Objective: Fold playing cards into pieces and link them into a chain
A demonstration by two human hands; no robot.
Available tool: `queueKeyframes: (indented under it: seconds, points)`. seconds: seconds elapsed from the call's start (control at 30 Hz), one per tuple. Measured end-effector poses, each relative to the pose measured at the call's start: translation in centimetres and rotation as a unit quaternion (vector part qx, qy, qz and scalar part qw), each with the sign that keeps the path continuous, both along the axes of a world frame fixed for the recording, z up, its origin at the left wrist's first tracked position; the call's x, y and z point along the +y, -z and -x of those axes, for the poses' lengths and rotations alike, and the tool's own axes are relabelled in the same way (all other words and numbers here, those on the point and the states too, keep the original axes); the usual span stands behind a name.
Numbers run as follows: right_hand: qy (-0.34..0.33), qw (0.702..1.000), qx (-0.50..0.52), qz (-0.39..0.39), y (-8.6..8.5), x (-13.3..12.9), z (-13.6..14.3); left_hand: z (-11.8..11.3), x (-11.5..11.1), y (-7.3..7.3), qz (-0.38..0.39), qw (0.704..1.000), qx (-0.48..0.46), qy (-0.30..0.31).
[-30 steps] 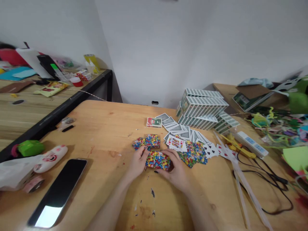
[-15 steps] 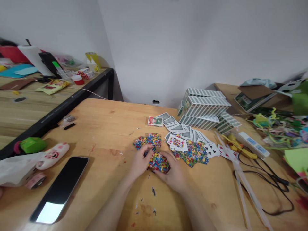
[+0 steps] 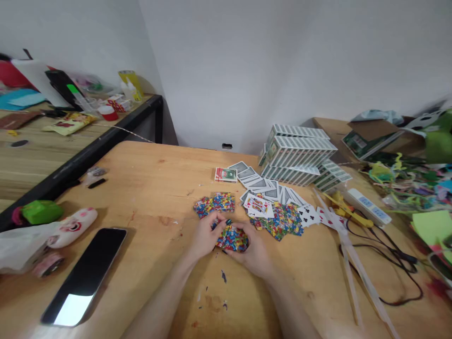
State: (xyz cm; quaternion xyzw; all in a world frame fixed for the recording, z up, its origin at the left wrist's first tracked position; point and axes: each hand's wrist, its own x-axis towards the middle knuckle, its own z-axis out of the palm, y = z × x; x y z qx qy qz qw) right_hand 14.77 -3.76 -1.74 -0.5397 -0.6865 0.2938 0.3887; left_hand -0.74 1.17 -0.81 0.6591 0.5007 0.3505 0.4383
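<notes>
Between my two hands is a small stack of playing cards [image 3: 232, 238] with bright multicoloured backs. My left hand [image 3: 207, 235] grips its left end, and my right hand [image 3: 252, 249] curls around its right end. Just beyond them lie more multicoloured-backed cards [image 3: 223, 201]. To the right, a spread of similar cards [image 3: 282, 220] has a face-up king of hearts [image 3: 259, 205] on top and a club card [image 3: 307, 215] beside it. Behind these fan out grey-backed cards [image 3: 259, 182]. A red and green card box [image 3: 226, 175] sits at their left.
Striped boxes [image 3: 300, 153] are stacked at the back right. A black phone [image 3: 86, 275] lies at the left, near a green toy [image 3: 41, 212]. Clear plastic strips [image 3: 356, 259], a power strip [image 3: 369, 206] and black cables [image 3: 399, 268] occupy the right side.
The view has shifted slightly, so everything sits a little further left. Both hands stay around the stack of cards with little visible movement.
</notes>
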Motion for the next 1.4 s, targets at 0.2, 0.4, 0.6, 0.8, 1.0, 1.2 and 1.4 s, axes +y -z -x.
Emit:
queueKeyframes:
  seconds: [0.2, 0.4, 0.6, 0.8, 1.0, 1.2, 1.4]
  points:
    - [0.013, 1.000, 0.002, -0.005, -0.1, -0.4, 0.6, 0.1, -0.1, 0.2, 0.016, 1.000, -0.001, -0.005]
    - [-0.003, 1.000, 0.007, -0.007, 0.0, -0.4, 0.4, -0.2, -0.5, -0.2, 0.016, 1.000, -0.018, 0.001]
    - [-0.004, 1.000, -0.013, 0.007, 0.2, -0.3, 0.2, -0.4, -0.7, -0.4, 0.018, 0.999, -0.045, 0.003]
    - [-0.004, 1.000, -0.020, -0.010, -0.1, -0.1, 0.6, 0.0, -0.3, -0.6, 0.046, 0.987, -0.140, -0.071]
    - [0.029, 0.999, 0.020, -0.005, -0.8, -0.3, 1.9, 0.1, -0.2, -1.1, 0.106, 0.915, -0.368, -0.130]
    - [0.050, 0.998, 0.027, -0.002, -0.4, -0.9, 3.6, -0.6, 0.0, -1.7, 0.277, 0.752, -0.564, -0.201]
    - [0.075, 0.997, -0.023, -0.002, 0.1, -1.2, 4.1, 0.3, 0.0, -2.0, 0.263, 0.672, -0.655, -0.225]
